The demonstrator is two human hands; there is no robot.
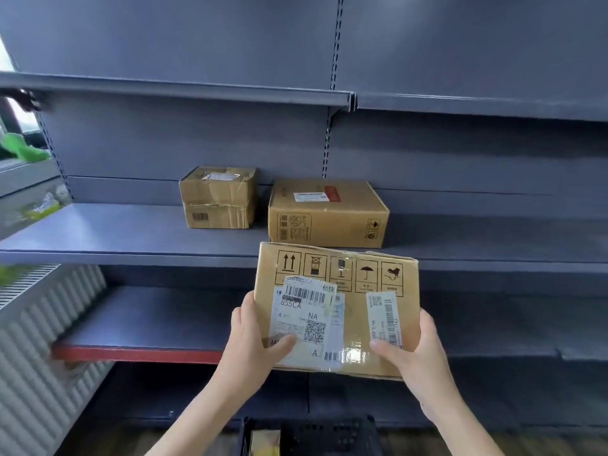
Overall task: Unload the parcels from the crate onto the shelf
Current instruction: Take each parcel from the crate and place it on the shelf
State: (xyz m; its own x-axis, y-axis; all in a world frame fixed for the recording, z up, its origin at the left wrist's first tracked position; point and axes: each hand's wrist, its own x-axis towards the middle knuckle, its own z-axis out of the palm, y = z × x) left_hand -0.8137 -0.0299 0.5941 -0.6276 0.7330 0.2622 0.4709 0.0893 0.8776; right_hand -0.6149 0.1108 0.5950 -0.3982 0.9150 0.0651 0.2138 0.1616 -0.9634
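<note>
Parcel (348,311) gripped by L hand (253,340) + R hand (414,353) | above crate (329,432) | facing shelf (131,238)

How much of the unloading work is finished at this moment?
Done: two parcels, a small box and a wider box, stand on the shelf. In hand: the left hand and right hand hold a third parcel. Left: the crate holds at least one yellowish item.

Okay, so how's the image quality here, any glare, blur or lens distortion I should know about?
Head view: wide-angle bending curves the shelf edges; glare glints off the tape on the held parcel, though its labels read sharply; the left hand and right hand are crisp; the far-left window area is blown out and smeared; the crate below sits in dim shadow.
</note>
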